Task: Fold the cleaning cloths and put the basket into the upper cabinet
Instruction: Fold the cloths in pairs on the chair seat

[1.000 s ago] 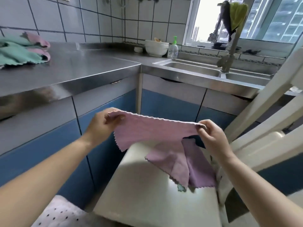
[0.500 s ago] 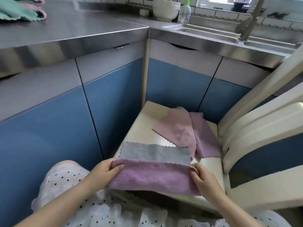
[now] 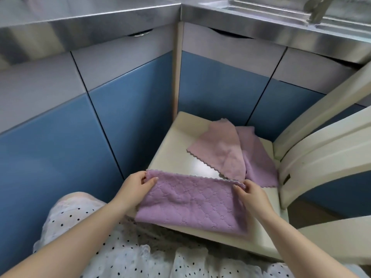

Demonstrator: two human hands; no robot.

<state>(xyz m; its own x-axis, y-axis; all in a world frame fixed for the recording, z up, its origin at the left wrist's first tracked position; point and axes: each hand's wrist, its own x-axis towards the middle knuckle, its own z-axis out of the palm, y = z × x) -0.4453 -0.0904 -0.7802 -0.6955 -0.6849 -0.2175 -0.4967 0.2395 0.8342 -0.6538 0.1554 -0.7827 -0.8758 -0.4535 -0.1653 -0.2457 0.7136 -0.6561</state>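
My left hand (image 3: 136, 185) and right hand (image 3: 249, 194) each pinch a top corner of the purple cloth (image 3: 190, 203). A moment ago it showed a grey strip; now it is folded in half at the chair seat's (image 3: 180, 149) near edge. Two more cloths (image 3: 226, 151), I think, wait by the far corner. I see no basket.

Cream chair (image 3: 180, 157) stands in the corner of the blue cabinet doors (image 3: 130, 121). Steel surface (image 3: 100, 19) runs above the doors. Sink rim (image 3: 261, 7) lies above the chair's backrest.
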